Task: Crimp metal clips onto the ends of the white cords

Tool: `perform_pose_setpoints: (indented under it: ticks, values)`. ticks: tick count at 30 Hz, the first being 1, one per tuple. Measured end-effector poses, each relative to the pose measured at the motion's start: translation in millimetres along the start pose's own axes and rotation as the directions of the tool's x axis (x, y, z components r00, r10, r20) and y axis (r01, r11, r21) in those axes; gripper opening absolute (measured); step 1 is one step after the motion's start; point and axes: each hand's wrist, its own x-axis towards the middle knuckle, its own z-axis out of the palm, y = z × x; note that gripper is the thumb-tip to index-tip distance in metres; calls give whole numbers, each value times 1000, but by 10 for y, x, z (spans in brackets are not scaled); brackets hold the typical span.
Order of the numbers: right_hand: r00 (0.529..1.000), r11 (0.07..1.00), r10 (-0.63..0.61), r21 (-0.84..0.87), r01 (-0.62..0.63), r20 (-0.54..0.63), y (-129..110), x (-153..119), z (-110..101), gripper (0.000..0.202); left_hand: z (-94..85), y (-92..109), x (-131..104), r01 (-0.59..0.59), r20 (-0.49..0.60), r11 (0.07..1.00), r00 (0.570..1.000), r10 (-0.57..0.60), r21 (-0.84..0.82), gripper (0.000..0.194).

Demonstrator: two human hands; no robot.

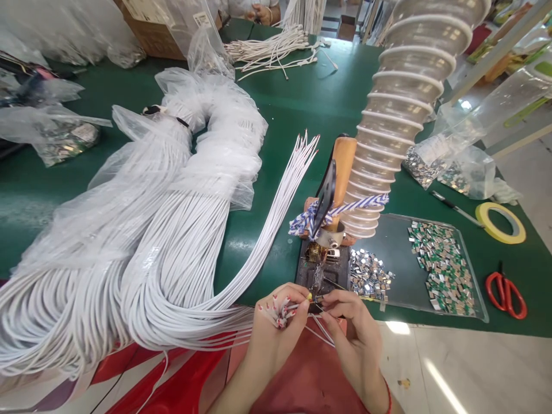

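Observation:
My left hand (280,322) is closed round a bundle of white cables (280,310), whose red-tipped ends fan out above the fist. Close beside it, my right hand (353,325) pinches at the tip of one cable near the left thumb; the small piece between the fingers is too small to make out. Both hands are just in front of a soldering station (321,264) with an orange-handled tool tied by blue-and-white cord (357,204). A large hank of white cables (181,241), partly wrapped in clear plastic, lies at the left and runs toward my left hand.
A ribbed extraction hose (397,103) stands above the station. To the right are a tray (401,236) of small metal and green parts, yellow tape (502,223), red-handled scissors (506,294) and a pen (457,208). More cables (276,49) lie at the back, near another person's hand (261,12).

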Motion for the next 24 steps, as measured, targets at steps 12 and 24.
perform_pose_setpoints:
  ticks: [12,24]
  values:
    - [999,1000,1,-20,-2,-38,-93,53,56,17,-54,10,20,49,46,998,998,-47,-43,19]
    - [998,997,42,74,-38,-55,-65,75,96,17,-93,145,90,45,24,997,999,-44,-62,19]
